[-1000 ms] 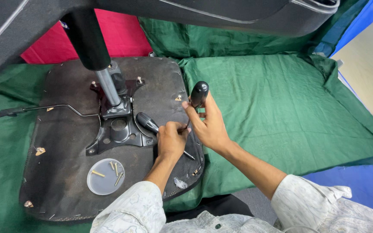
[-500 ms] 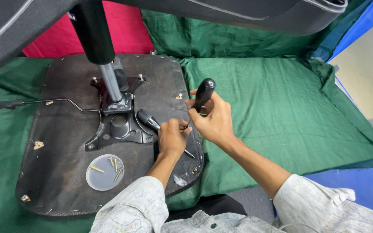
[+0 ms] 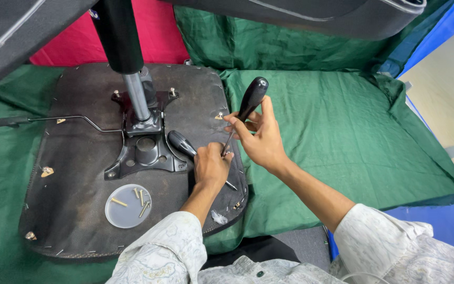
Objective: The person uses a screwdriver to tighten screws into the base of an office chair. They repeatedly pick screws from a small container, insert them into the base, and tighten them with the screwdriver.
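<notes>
An upturned chair seat (image 3: 80, 173), a dark board, lies on green cloth. My right hand (image 3: 262, 141) grips a black-handled screwdriver (image 3: 251, 101), tilted with its thin shaft pointing down to my left fingertips. My left hand (image 3: 210, 166) rests on the seat's right side, fingers pinched around a small screw (image 3: 227, 154) at the screwdriver's tip. A second black-handled screwdriver (image 3: 181, 143) lies flat on the seat, its shaft passing under my left hand. Another screw (image 3: 219, 115) stands in the board just beyond my hands.
A metal mounting plate (image 3: 145, 155) with a chrome and black column (image 3: 127, 58) stands at the seat's centre. A thin lever rod (image 3: 64, 119) runs left. A clear round lid (image 3: 128, 206) holds several loose screws. The green cloth (image 3: 353, 131) spreads right; a black seat part hangs overhead.
My right hand has tipped the screwdriver more upright and brought its tip down to my left fingertips. My left hand has stayed at the same spot on the seat.
</notes>
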